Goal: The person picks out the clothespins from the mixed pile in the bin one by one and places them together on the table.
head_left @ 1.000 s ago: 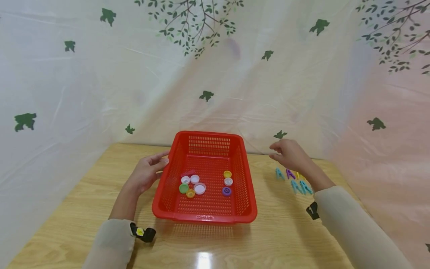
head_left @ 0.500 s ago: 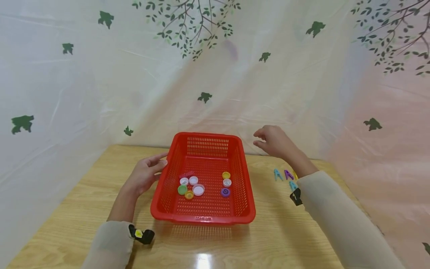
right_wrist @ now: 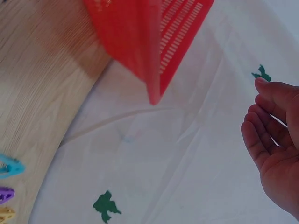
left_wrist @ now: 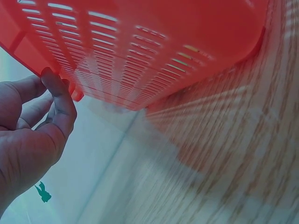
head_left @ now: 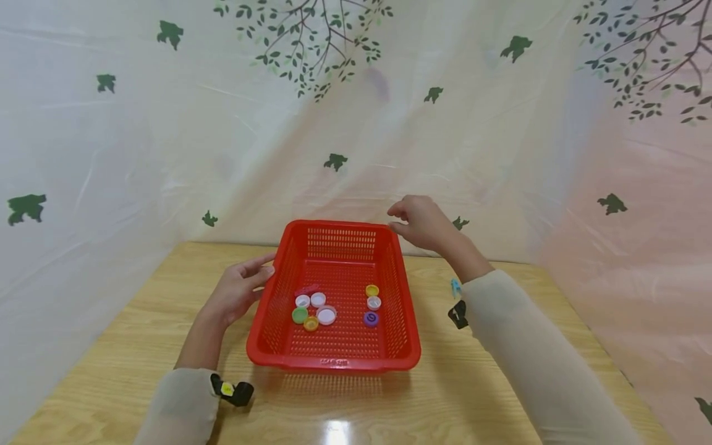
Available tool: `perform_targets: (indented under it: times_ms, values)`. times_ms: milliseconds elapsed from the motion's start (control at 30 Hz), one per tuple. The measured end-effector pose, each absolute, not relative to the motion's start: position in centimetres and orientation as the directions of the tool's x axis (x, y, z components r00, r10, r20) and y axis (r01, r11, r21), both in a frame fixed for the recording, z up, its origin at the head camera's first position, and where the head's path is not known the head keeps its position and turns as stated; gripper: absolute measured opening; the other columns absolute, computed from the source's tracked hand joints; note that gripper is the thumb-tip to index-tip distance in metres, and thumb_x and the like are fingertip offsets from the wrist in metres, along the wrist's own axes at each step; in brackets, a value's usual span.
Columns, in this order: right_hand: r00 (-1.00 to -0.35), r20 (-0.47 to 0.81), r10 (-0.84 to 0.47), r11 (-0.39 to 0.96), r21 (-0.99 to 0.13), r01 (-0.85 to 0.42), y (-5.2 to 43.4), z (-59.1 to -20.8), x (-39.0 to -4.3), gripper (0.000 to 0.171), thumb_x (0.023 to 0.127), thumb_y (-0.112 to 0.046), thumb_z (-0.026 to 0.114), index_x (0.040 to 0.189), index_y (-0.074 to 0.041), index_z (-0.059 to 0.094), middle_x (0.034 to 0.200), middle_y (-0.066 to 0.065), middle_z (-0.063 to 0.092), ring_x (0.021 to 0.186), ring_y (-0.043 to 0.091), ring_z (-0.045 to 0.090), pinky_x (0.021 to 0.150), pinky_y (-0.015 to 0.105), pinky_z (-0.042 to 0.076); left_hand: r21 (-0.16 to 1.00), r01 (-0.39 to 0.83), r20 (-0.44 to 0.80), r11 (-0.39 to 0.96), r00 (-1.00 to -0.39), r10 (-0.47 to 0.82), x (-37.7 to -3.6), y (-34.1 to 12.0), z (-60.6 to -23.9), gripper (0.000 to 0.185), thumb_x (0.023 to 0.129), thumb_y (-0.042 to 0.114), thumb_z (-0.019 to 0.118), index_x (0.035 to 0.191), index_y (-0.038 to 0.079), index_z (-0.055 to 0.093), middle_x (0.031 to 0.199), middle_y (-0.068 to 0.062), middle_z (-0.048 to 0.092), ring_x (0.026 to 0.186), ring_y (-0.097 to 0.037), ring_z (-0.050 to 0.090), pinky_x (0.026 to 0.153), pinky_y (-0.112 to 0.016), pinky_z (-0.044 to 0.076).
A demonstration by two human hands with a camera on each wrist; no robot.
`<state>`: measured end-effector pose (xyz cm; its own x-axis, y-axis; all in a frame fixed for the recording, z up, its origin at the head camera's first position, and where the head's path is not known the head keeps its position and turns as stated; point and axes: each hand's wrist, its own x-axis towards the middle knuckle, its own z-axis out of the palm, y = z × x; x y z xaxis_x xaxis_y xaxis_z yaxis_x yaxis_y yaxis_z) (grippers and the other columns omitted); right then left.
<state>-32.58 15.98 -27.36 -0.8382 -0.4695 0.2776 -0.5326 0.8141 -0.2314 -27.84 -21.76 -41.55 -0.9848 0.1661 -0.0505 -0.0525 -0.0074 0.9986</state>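
A red slotted basket (head_left: 334,361) stands on the wooden table (head_left: 111,346). Several bottle caps (head_left: 326,316) lie on its floor: white, green, yellow and purple. My left hand (head_left: 239,287) holds the basket's left rim, thumb and fingertip meeting on the lip; the left wrist view shows a curled finger (left_wrist: 58,100) on the basket (left_wrist: 154,46) edge. My right hand (head_left: 419,222) hovers above the basket's far right corner, fingers loosely bent and holding nothing. Its palm (right_wrist: 273,135) is bare in the right wrist view.
Small clothespins lie on the table right of the basket: a blue one (head_left: 455,287) peeks out beside my right sleeve, and blue (right_wrist: 9,166), purple (right_wrist: 5,194) and yellow (right_wrist: 5,213) ones show in the right wrist view. A leaf-printed sheet (head_left: 356,123) closes off the back and sides.
My right hand has moved left and up, from over the clothespins to the basket's far right corner. The left hand and basket have stayed put.
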Motion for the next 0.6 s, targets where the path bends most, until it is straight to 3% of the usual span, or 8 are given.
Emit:
perform_targets:
  times_ms: [367, 600]
  values:
    - [-0.851, 0.281, -0.444, 0.766, -0.373, -0.523, 11.8, -27.2, -32.3, 0.031, 0.099, -0.022, 0.07, 0.125, -0.006, 0.072, 0.119, 0.01, 0.07, 0.101, 0.025, 0.062, 0.094, 0.038, 0.057, 0.998, -0.063, -0.061, -0.012, -0.986, 0.157, -27.7, -21.7, -41.6, 0.054, 0.102, 0.029, 0.064, 0.153, 0.017, 0.049, 0.138, -0.019, 0.058, 0.115, -0.028, 0.065, 0.093, -0.038, 0.058]
    - [-0.851, 0.263, -0.455, 0.724, -0.446, -0.526, 9.3, -28.6, -32.9, 0.028, 0.097, -0.02, 0.073, 0.122, -0.006, 0.073, 0.11, 0.008, 0.071, 0.095, 0.022, 0.062, 0.088, 0.034, 0.057, 0.998, -0.053, -0.049, -0.024, -0.986, 0.162, -27.8, -21.7, -41.7, 0.053, 0.103, 0.026, 0.063, 0.153, 0.015, 0.05, 0.135, -0.02, 0.059, 0.11, -0.025, 0.067, 0.092, -0.038, 0.059]
